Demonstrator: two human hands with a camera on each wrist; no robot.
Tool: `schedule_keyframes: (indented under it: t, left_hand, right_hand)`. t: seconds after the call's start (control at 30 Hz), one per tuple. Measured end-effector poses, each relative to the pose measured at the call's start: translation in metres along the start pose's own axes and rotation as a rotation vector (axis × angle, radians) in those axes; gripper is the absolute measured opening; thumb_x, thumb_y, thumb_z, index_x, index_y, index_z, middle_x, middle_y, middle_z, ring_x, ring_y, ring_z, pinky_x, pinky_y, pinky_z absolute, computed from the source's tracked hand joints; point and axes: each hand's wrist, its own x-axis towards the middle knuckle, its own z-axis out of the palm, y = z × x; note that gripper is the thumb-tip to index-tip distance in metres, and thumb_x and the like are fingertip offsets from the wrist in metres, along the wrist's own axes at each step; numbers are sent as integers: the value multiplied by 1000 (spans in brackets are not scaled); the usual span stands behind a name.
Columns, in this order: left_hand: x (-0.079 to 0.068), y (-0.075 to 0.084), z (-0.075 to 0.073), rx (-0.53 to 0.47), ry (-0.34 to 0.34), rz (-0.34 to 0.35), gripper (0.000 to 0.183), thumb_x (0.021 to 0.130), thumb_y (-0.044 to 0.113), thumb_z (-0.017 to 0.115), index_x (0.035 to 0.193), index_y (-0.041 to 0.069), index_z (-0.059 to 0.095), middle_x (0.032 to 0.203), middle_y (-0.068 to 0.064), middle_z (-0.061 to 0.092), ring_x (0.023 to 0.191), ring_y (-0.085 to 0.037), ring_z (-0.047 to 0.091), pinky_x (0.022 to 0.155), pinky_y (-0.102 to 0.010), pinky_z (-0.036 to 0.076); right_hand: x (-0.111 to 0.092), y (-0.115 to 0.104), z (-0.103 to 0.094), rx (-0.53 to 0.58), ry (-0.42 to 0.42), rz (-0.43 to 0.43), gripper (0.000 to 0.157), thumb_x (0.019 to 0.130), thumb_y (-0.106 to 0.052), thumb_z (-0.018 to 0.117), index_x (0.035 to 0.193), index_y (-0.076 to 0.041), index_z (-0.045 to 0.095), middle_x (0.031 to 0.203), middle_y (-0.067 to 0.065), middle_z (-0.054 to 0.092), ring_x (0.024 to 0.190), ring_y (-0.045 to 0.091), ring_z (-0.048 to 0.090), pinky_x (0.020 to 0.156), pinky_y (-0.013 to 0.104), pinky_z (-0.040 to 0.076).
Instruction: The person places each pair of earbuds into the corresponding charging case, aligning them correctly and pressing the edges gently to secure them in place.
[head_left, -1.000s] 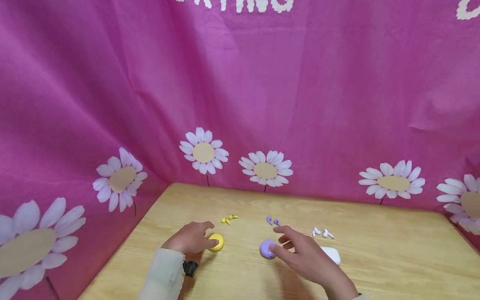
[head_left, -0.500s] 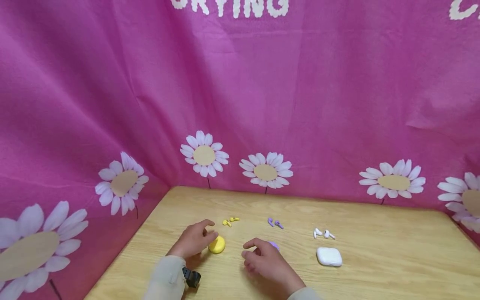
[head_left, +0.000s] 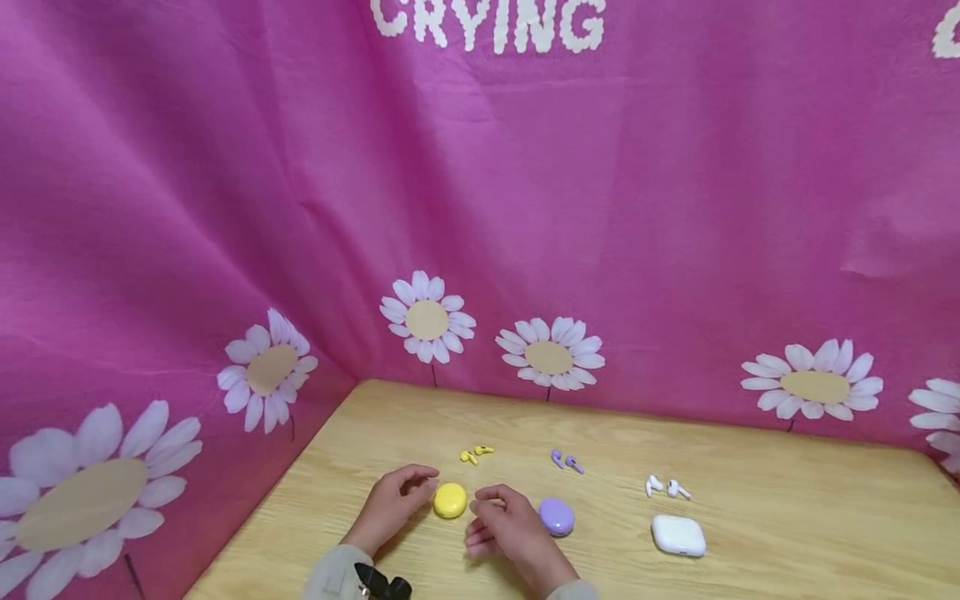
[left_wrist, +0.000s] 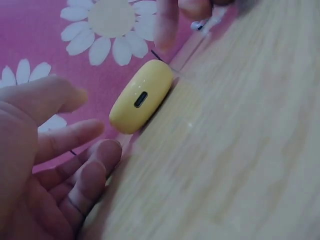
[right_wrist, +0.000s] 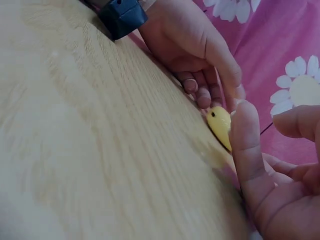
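Now to be noted in the head view: a shift of the right hand [head_left: 517,533] leftward, away from the purple case [head_left: 557,517], to just beside the yellow case [head_left: 450,501] at lower centre. On the opposite side, the left hand [head_left: 393,504]; in both, fingers relaxed and slightly bent, grasping nothing. Probably, therefore, attention of both hands on the yellow case, resting between them on the table [head_left: 825,500].

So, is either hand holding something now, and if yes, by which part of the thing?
Nothing is held: the left hand and the right hand are on opposite sides of the yellow case, neither gripping any part.
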Motion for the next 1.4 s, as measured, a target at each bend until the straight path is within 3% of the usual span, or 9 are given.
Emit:
schedule_keyframes:
  t: [0.13, 0.27, 0.37, 0.47, 0.63, 0.83, 1.07, 1.27, 1.4]
  left_hand:
    - [-1, 0, 11, -43, -54, 60, 34, 89, 32, 69, 115, 11, 68, 97, 0, 64, 85, -13, 55, 72, -23, 47]
    - [-3, 1, 17, -38, -80, 70, 40, 87, 37, 71, 118, 13, 67, 105, -1, 61, 90, -13, 55, 77, -24, 46]
    - [-7, 2, 15, 1, -104, 70, 45, 83, 37, 75, 121, 14, 67, 109, -2, 59, 91, -14, 53, 78, -24, 45]
    - [-11, 4, 10, 39, -175, 73, 51, 80, 36, 78, 124, 14, 65, 110, -1, 55, 93, -15, 50, 81, -25, 43]
    - [-10, 11, 5, 102, -241, 111, 56, 78, 31, 81, 127, 12, 62, 109, -1, 50, 96, -17, 49, 87, -31, 42]
    - [-6, 17, 5, 117, -169, 92, 49, 75, 28, 83, 119, 15, 66, 106, 2, 54, 93, -15, 50, 83, -29, 42]
    - [-1, 16, 16, 101, -57, 137, 49, 75, 32, 83, 117, 15, 66, 96, 5, 59, 86, -11, 53, 77, -24, 44]
    - [0, 12, 19, -19, -51, 112, 50, 79, 31, 80, 124, 18, 62, 95, 3, 62, 83, -11, 55, 75, -23, 45]
    - [-6, 17, 22, -183, -56, 72, 52, 80, 22, 79, 127, 12, 58, 101, -5, 61, 83, -13, 57, 72, -20, 48]
  right_hand:
    - [0, 5, -5, 47, 29, 24, 37, 99, -16, 51, 123, 11, 45, 80, 12, 62, 65, 15, 63, 62, 30, 58]
    - [-3, 8, -8, 104, 23, 36, 41, 99, -19, 51, 127, 10, 43, 80, 9, 62, 65, 13, 64, 62, 26, 57]
    - [-4, 9, -5, 129, -5, 48, 41, 100, -20, 51, 128, 9, 44, 79, 8, 63, 65, 12, 64, 62, 25, 56]
    - [-3, 9, -2, 145, -27, 65, 39, 100, -20, 50, 127, 8, 45, 80, 8, 63, 65, 12, 64, 62, 25, 56]
    - [2, 4, -2, 167, -40, 46, 39, 101, -22, 49, 126, 8, 46, 83, 9, 63, 68, 13, 64, 64, 26, 57]
    - [8, 0, -3, 188, -40, 30, 38, 100, -23, 52, 123, 8, 48, 84, 9, 63, 69, 13, 64, 66, 28, 57]
    - [12, -1, -7, 196, -14, 18, 37, 98, -21, 55, 120, 9, 51, 88, 10, 62, 70, 14, 65, 66, 27, 57]
    - [17, 2, -4, 133, 20, 4, 41, 92, -17, 59, 123, 9, 52, 93, 11, 68, 69, 16, 68, 65, 30, 58]
    - [21, 6, 5, 123, 46, -48, 41, 94, -21, 62, 120, 10, 54, 86, 9, 71, 64, 15, 67, 61, 30, 58]
